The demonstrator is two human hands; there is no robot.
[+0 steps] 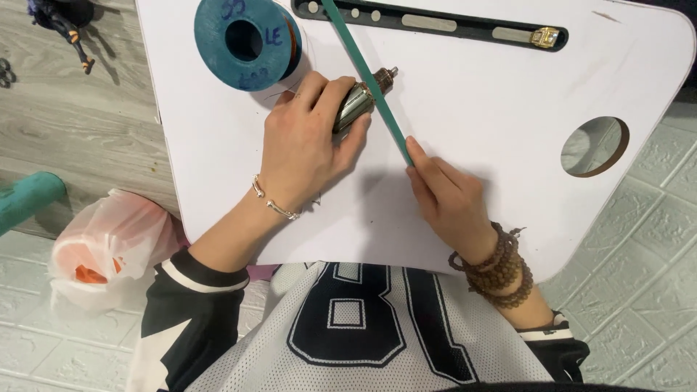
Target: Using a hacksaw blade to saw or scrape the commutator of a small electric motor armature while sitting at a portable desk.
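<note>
My left hand [305,141] is closed around a small metal motor armature [361,100] with a short shaft, held just above a white lap table [508,109]. My right hand [446,196] pinches the near end of a long thin green strip [363,69]. The strip runs diagonally up and left and lies across the armature. A blue spool [243,43] wound with copper wire sits just beyond my left hand. A fine wire seems to run from the spool toward the armature.
A black slot [435,25] with a small gold-coloured piece [546,36] runs along the table's far edge. A round cup hole [594,147] opens at the right. A pale plastic bag [109,247] lies on the floor at left, beside a teal tube [29,199].
</note>
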